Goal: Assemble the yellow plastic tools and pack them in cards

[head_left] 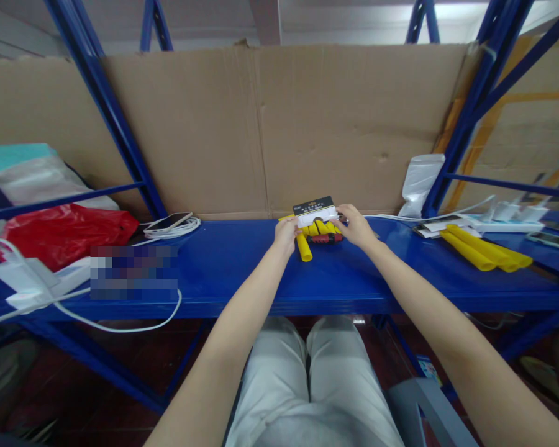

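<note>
Both hands are at a black-and-white packaging card (315,211) with a hang hole, near the back of the blue shelf. My left hand (286,233) pinches the card's left edge. My right hand (355,226) closes on its right end, the fingertips partly hidden. Just under the card show yellow banded pieces (323,228); whether they are fixed to it I cannot tell. Below these lies a red-and-black object (325,238), its kind unclear. A yellow tube (304,247) sticks out towards me beside my left hand.
Several yellow tubes (487,249) lie at the right by a power strip (507,227). A phone (174,220) rests on a coiled white cable at the left, near a red plastic bag (69,233). Cardboard (307,124) stands behind the blue shelf (242,267); blue posts flank it.
</note>
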Demonstrator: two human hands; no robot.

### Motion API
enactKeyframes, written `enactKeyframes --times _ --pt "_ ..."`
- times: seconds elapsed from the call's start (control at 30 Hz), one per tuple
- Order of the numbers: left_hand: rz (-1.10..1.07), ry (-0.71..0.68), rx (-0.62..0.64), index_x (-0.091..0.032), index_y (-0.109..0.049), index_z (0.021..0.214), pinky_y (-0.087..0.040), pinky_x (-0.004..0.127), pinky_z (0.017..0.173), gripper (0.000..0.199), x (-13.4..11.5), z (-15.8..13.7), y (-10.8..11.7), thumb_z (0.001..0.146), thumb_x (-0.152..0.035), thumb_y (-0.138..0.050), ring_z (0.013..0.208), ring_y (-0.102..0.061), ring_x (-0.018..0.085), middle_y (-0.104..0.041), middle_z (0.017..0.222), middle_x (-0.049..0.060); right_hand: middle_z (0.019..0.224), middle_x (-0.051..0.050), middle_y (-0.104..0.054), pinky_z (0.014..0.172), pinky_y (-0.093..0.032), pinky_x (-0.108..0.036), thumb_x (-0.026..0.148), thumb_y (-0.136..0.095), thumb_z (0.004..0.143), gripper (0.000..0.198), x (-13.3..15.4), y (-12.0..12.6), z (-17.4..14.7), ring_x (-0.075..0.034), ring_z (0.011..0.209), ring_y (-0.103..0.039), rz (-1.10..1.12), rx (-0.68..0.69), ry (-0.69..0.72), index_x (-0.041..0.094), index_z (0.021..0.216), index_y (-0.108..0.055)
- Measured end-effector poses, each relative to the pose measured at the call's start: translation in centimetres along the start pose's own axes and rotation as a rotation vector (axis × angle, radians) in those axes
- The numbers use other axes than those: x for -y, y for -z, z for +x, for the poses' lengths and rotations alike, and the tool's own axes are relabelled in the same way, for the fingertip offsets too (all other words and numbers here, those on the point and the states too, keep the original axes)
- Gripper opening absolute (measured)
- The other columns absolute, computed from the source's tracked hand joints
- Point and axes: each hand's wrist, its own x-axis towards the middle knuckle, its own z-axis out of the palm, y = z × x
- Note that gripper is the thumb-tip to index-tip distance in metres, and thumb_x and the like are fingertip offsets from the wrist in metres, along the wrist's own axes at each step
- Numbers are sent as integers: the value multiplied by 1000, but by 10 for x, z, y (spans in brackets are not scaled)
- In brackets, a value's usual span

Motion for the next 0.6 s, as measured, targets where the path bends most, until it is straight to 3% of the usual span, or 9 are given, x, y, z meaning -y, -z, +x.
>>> enactKeyframes --times 0.33,0.6 --pt "73 23 -3 -15 -67 93 -43 20 55 18 -1 1 2 79 -9 -58 67 -67 14 -72 77 6 116 -15 -64 77 -56 -38 37 -54 94 27 7 3 1 -21 84 -63 88 -18 73 19 111 -65" --pt "92 29 -4 -17 -61 78 -35 18 48 9 -7 -9 0 80 -8 -59 53 -58 9 -63 65 1 91 -11 -68 73 -52 -36 50 -48 97 35 14 4 2 -22 79 -61 100 -34 16 19 94 -66"
